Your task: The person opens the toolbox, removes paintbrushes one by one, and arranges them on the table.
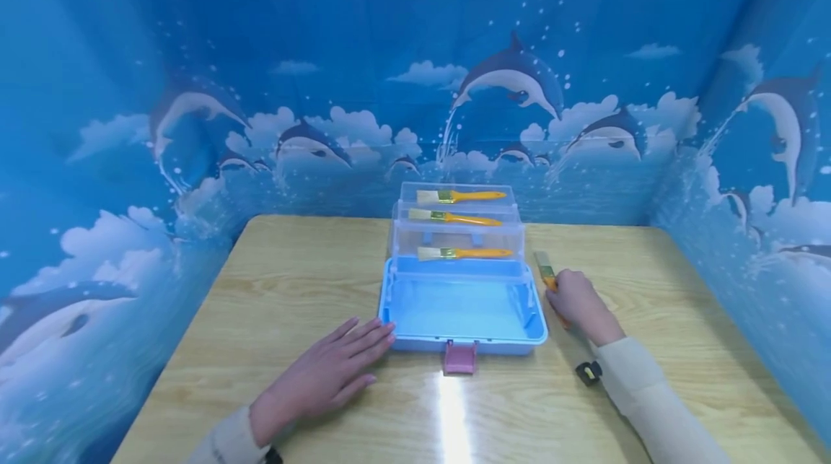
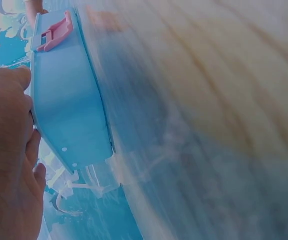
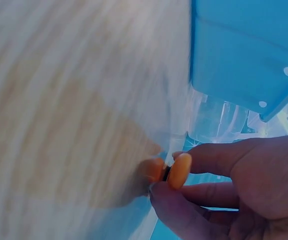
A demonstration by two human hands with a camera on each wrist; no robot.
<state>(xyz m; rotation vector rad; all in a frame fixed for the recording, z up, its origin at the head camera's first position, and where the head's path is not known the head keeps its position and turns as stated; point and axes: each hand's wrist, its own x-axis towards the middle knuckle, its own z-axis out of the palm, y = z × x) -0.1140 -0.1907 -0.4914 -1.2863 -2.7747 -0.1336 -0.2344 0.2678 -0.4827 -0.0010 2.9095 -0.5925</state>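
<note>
An opened blue box (image 1: pixel 464 305) with a pink latch (image 1: pixel 460 359) stands in the middle of the table. Its clear trays are stepped up at the back, and a paintbrush with a yellow-orange handle lies on each: a top one (image 1: pixel 477 196), a middle one (image 1: pixel 469 220) and a lower one (image 1: pixel 480 253). To the right of the box, my right hand (image 1: pixel 584 305) pinches another paintbrush (image 1: pixel 545 269) by its handle, bristles pointing away from me. My left hand (image 1: pixel 324 374) has its fingers extended, fingertips right at the box's front left corner.
Wood-grain table (image 1: pixel 292 269) surrounds the box on all sides. Blue cloth (image 1: pixel 363 38) printed with dolphins and clouds hangs behind the table and along both sides. A bright light reflection crosses the tabletop in front of the latch.
</note>
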